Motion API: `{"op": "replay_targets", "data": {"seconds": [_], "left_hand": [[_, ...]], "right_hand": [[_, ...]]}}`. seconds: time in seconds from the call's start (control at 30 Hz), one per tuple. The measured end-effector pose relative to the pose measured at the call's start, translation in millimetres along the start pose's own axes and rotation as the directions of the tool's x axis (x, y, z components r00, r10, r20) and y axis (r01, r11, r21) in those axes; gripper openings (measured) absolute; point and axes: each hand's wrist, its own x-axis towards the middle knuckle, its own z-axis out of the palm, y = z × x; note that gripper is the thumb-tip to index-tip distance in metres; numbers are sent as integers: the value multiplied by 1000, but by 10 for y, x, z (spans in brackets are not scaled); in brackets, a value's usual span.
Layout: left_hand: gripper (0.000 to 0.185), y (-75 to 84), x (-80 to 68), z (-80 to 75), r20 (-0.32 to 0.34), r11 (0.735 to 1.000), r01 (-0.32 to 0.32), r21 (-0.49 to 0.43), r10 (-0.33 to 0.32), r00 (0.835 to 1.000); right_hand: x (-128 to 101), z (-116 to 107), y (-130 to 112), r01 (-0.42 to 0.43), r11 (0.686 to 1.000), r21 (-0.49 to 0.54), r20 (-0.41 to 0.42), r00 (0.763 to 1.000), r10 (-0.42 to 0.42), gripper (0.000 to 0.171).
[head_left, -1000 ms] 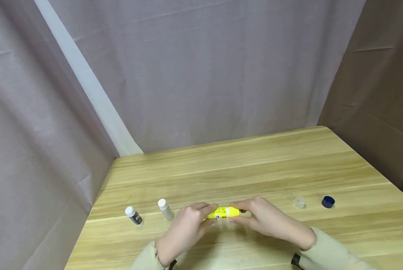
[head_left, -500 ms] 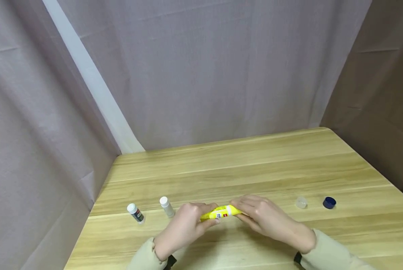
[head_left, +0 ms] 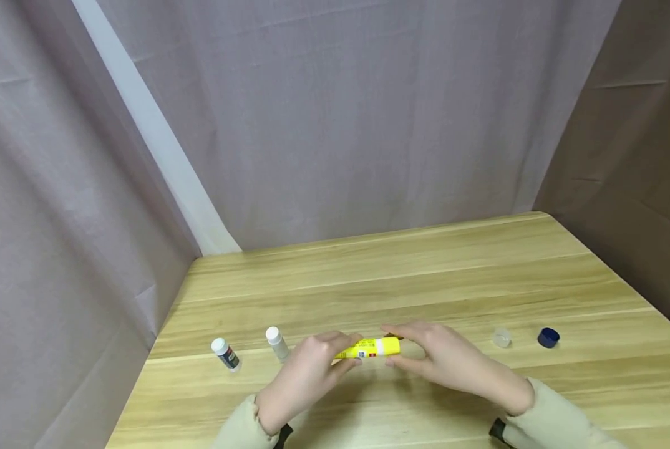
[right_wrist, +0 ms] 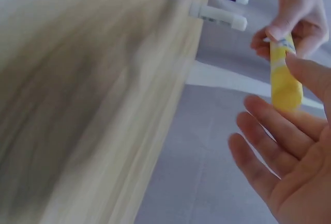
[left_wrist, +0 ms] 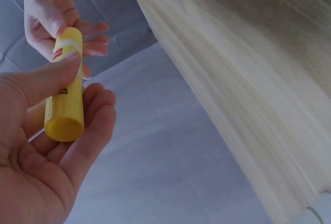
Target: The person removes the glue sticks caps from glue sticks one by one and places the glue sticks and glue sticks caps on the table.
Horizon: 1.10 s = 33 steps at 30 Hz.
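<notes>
Yellow glue stick (head_left: 368,348) held level between two hands, just above the wooden table (head_left: 436,268)

Left hand (head_left: 307,374) pinches its base end, thumb on top, to steady it; right hand (head_left: 447,358) curls fingertips round the cap end; two small bottles (head_left: 225,355) stand beyond the left hand; two loose caps (head_left: 548,337) lie beyond the right.

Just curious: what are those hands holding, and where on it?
A yellow glue stick: left hand grips its base end, right hand pinches the cap end.
</notes>
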Motion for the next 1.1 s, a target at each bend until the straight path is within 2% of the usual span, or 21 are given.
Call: {"op": "replay_targets", "data": {"seconds": [0.13, 0.3, 0.37, 0.6, 0.8, 0.93, 1.1], "left_hand": [[38, 27, 2, -10, 14, 1000, 17, 26, -17, 1000], [39, 27, -4, -4, 23, 1000, 5, 27, -5, 1000], [39, 20, -6, -3, 24, 1000, -7, 17, 7, 1000], [39, 14, 29, -67, 68, 996, -29, -85, 35, 997], [35, 1, 42, -96, 141, 969, 36, -244, -1, 990], [32, 12, 45, -93, 148, 966, 55, -254, -17, 989], [36, 64, 52, -101, 92, 993, -11, -116, 22, 995]], "right_hand": [[-27, -35, 32, -40, 998, 45, 71, 997, 37, 54], [-44, -14, 65, -13, 990, 143, 100, 995, -1, 34], [-45, -4, 66, 23, 987, 160, 76, 996, -35, 27], [-84, -12, 72, 139, 984, 111, -40, 990, -135, 26], [-103, -44, 67, 232, 972, 37, -153, 963, -224, 31], [-95, -80, 44, 198, 980, 9, -140, 971, -195, 32], [-90, -118, 16, 71, 996, 49, -69, 995, -68, 36]]}}
